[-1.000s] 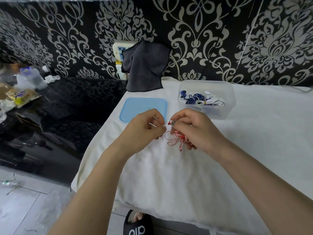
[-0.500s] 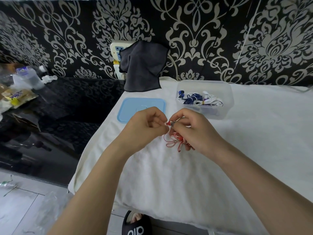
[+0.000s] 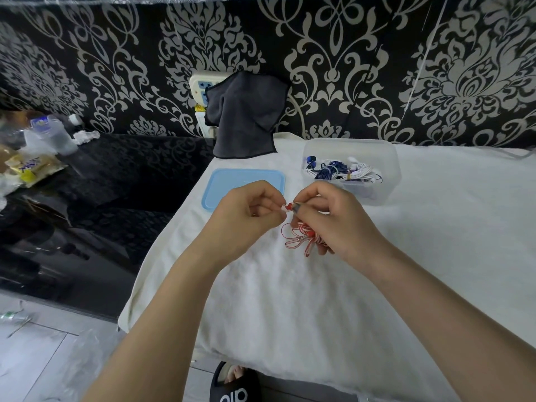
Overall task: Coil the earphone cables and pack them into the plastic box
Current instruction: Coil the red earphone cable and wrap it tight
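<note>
A red-and-white earphone cable [image 3: 298, 240] hangs in loose loops under my right hand [image 3: 333, 221], which grips the bundle just above the white cloth. My left hand [image 3: 249, 213] meets it, fingertips pinching the cable's red end [image 3: 288, 206] between the two hands. Behind my right hand stands the clear plastic box [image 3: 388, 158], open, with coiled blue and white earphone cables [image 3: 342, 171] inside. Its blue lid [image 3: 243, 184] lies flat to the left of the box, just behind my left hand.
A white cloth [image 3: 319, 300] covers the table. A dark grey cloth [image 3: 246, 114] hangs over a wall socket at the back. To the left is a black glossy surface with a bottle [image 3: 49, 134] and snack packets [image 3: 29, 166]. A black slipper [image 3: 235, 387] shows below the table's front edge.
My left hand has closed in to the right until its fingertips meet the right hand at the cable's red end. The looped bundle has stayed under my right hand.
</note>
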